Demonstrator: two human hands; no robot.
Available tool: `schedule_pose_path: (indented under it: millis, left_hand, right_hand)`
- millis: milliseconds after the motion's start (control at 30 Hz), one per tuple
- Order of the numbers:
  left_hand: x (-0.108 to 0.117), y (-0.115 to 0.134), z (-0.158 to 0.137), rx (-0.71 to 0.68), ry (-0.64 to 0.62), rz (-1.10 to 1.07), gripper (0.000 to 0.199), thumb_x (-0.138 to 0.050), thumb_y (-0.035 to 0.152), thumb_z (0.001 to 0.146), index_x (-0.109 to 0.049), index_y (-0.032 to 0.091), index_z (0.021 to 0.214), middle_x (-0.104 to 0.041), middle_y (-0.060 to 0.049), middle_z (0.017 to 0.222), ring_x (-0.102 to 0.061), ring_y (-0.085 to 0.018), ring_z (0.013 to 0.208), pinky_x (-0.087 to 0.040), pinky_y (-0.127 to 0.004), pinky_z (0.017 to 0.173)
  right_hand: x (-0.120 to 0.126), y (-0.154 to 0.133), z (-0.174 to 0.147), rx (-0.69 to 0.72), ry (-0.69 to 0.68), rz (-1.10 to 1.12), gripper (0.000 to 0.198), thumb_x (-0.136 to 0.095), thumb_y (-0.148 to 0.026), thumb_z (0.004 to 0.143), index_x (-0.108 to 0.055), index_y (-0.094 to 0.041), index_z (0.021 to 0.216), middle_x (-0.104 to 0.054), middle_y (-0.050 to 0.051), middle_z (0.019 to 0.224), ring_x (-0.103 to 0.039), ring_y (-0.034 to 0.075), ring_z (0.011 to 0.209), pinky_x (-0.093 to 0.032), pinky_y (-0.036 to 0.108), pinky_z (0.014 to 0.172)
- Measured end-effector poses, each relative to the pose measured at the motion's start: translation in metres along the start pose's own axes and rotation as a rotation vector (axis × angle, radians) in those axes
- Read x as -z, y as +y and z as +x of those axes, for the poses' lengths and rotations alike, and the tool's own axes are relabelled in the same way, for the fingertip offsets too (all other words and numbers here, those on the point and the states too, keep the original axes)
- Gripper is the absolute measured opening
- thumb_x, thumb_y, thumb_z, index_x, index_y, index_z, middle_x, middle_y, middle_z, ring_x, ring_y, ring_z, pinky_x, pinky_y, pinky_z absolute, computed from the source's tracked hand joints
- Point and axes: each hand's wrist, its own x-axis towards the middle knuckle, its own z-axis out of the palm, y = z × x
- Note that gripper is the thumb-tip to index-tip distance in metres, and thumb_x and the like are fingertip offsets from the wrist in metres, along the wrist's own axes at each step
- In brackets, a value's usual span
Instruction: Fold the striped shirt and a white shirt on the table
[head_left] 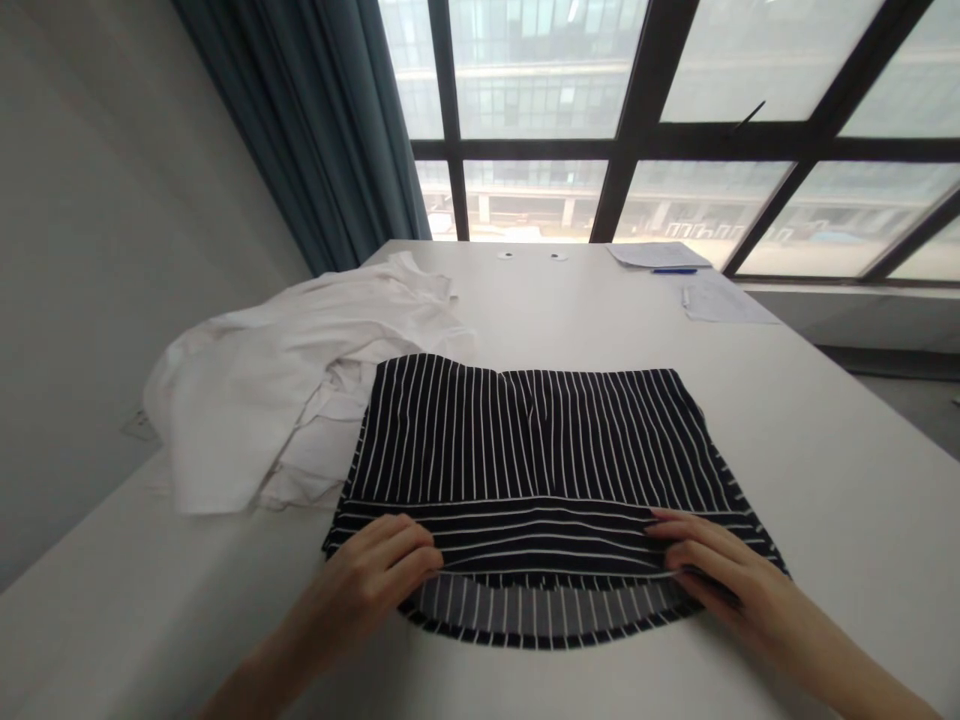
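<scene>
A black garment with thin white stripes [525, 430] lies flat on the white table in front of me, its kind not certain. Along its near side runs a band [544, 535] whose stripes go crosswise. Below the band, a curved edge shows the greyish inner side of the cloth. At the band's left end, my left hand [382, 570] is closed on the fabric with bent fingers. My right hand [712, 565] pinches the right end of the band, fingers on top and thumb partly hidden.
A heap of white clothes [300, 350] lies at the left, touching the striped garment. Papers [660, 256] and a blue pen [673, 271] are at the far right of the table [847, 480]. Behind stand a blue curtain [322, 120] and a dark-framed window [637, 80].
</scene>
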Motion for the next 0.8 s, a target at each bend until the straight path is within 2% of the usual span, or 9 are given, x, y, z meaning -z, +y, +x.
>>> schedule_pose_path:
  millis: [100,200,267,367,433,500,600,667,800]
  left_hand:
    - [0.004,-0.001,-0.001,0.003,-0.118,-0.098,0.021,-0.048,0.023,0.098,-0.060,0.019,0.081,-0.064,-0.001,0.076,-0.057,-0.015,0.073,-0.044,-0.027,0.069]
    - [0.005,-0.008,0.000,0.085,-0.208,-0.154,0.026,-0.052,0.030,0.096,-0.061,0.019,0.075,-0.063,0.000,0.070,-0.056,-0.015,0.067,-0.043,-0.027,0.065]
    - [0.007,-0.016,0.007,0.185,-0.190,-0.148,0.028,-0.050,0.031,0.096,-0.062,0.020,0.074,-0.063,-0.001,0.069,-0.057,-0.016,0.066,-0.043,-0.027,0.064]
    - [0.008,-0.034,0.032,0.288,-0.141,-0.136,0.026,-0.047,0.031,0.096,-0.067,0.021,0.081,-0.067,-0.003,0.078,-0.060,-0.017,0.072,-0.047,-0.029,0.071]
    - [0.007,-0.053,0.056,0.306,-0.111,-0.102,0.024,-0.047,0.029,0.093,-0.069,0.022,0.090,-0.069,-0.005,0.090,-0.062,-0.020,0.085,-0.049,-0.034,0.083]
    - [0.005,-0.079,0.079,0.341,-0.013,0.004,0.025,-0.047,0.024,0.089,-0.069,0.021,0.100,-0.067,-0.009,0.108,-0.059,-0.027,0.104,-0.044,-0.044,0.097]
    - [0.004,-0.127,0.105,0.536,0.180,0.064,0.036,-0.047,0.020,0.086,-0.064,0.017,0.118,-0.057,-0.015,0.128,-0.048,-0.033,0.123,-0.032,-0.052,0.108]
    - [0.006,-0.159,0.113,0.739,0.248,-0.050,0.035,-0.047,0.021,0.084,-0.064,0.014,0.114,-0.058,-0.017,0.127,-0.046,-0.035,0.126,-0.027,-0.053,0.111]
    - [0.010,-0.202,0.111,0.852,0.204,-0.218,0.027,-0.045,0.022,0.081,-0.069,0.011,0.087,-0.070,-0.016,0.100,-0.062,-0.033,0.105,-0.041,-0.049,0.102]
  right_hand:
    - [0.004,0.001,-0.002,-0.010,-0.092,0.026,0.020,-0.056,-0.037,0.092,-0.071,-0.027,0.084,-0.065,0.005,0.125,-0.055,0.027,0.124,-0.051,0.041,0.101]
    - [0.010,0.002,0.001,-0.065,-0.094,0.059,0.022,-0.056,-0.043,0.091,-0.074,-0.030,0.090,-0.065,0.004,0.126,-0.059,0.027,0.120,-0.052,0.040,0.100]
    - [0.016,0.004,0.010,-0.107,-0.033,0.086,0.026,-0.052,-0.045,0.093,-0.074,-0.030,0.098,-0.066,0.005,0.122,-0.062,0.026,0.114,-0.053,0.040,0.098]
    - [0.029,0.014,0.039,-0.113,0.062,0.086,0.031,-0.048,-0.047,0.094,-0.072,-0.028,0.097,-0.068,0.007,0.116,-0.063,0.026,0.109,-0.052,0.043,0.097]
    - [0.035,0.028,0.068,-0.081,0.121,0.051,0.031,-0.046,-0.045,0.094,-0.071,-0.027,0.097,-0.067,0.007,0.118,-0.061,0.026,0.113,-0.048,0.045,0.102]
    - [0.036,0.049,0.099,-0.053,0.173,-0.013,0.029,-0.044,-0.040,0.095,-0.067,-0.025,0.104,-0.063,0.007,0.124,-0.058,0.025,0.117,-0.044,0.045,0.106]
    - [0.031,0.085,0.138,-0.150,0.218,-0.176,0.032,-0.042,-0.031,0.093,-0.060,-0.021,0.118,-0.059,0.011,0.129,-0.055,0.024,0.120,-0.043,0.042,0.105]
    - [0.025,0.106,0.155,-0.299,0.216,-0.322,0.036,-0.040,-0.028,0.094,-0.057,-0.018,0.123,-0.059,0.014,0.129,-0.054,0.026,0.119,-0.044,0.044,0.100]
    - [0.021,0.131,0.168,-0.449,0.243,-0.449,0.040,-0.035,-0.031,0.095,-0.056,-0.014,0.126,-0.060,0.020,0.125,-0.053,0.036,0.113,-0.042,0.057,0.090]
